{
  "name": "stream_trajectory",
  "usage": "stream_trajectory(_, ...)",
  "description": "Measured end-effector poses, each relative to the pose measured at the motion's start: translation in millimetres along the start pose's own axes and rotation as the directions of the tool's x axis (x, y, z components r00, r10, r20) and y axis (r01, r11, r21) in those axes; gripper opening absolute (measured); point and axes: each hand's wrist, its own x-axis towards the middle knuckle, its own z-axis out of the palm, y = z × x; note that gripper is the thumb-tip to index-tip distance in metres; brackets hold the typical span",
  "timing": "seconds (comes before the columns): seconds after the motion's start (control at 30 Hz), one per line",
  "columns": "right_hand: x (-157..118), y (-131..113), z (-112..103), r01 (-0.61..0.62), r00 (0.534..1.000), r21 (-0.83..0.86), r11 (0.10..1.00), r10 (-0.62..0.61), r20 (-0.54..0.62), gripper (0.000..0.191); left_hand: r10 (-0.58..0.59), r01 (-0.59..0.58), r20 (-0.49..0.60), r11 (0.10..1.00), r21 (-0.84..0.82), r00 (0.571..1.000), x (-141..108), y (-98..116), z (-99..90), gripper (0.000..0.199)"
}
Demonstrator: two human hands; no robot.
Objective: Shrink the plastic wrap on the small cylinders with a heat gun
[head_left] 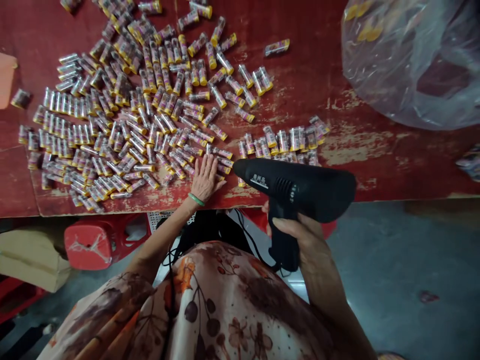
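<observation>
My right hand [300, 232] grips the handle of a black heat gun [300, 187], its nozzle pointing left over the table edge. My left hand [205, 179], with a green bangle at the wrist, lies palm down with fingers stretched out. Under and beside its fingertips are small clear tubes with yellow caps [180, 157]. Many more such tubes spread over the left half of the red table [311, 95]. A smaller cluster of tubes [283, 140] lies behind the heat gun, which hides part of it.
A large clear plastic bag [408, 65] rests at the table's far right, with some yellow-capped things inside. Below the table edge stand a red stool [90, 242] and a cardboard box [33, 257]. A dark cord [251, 237] hangs near my lap.
</observation>
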Motion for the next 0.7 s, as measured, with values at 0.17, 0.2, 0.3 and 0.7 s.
stream_trajectory(0.17,21,-3,-1,0.095,0.995,0.000,0.995,-0.095,-0.005,0.036,0.017,-0.019,-0.117,1.000,-0.019,0.993,-34,8,7.0,0.051)
stream_trajectory(0.2,18,-2,-1,0.086,0.996,-0.013,0.996,-0.086,-0.018,0.038,0.024,-0.028,-0.126,0.999,-0.027,0.992,-39,8,8.7,0.048)
stream_trajectory(0.3,0,4,-2,-0.027,0.999,-0.071,0.997,0.029,0.021,0.042,-0.001,-0.006,-0.138,0.999,-0.051,0.990,-49,5,13.2,0.041)
stream_trajectory(0.7,-20,7,9,-0.016,0.988,-0.007,1.000,0.015,-0.154,0.033,0.000,-0.017,-0.231,0.997,-0.071,0.973,-37,-19,13.7,0.043)
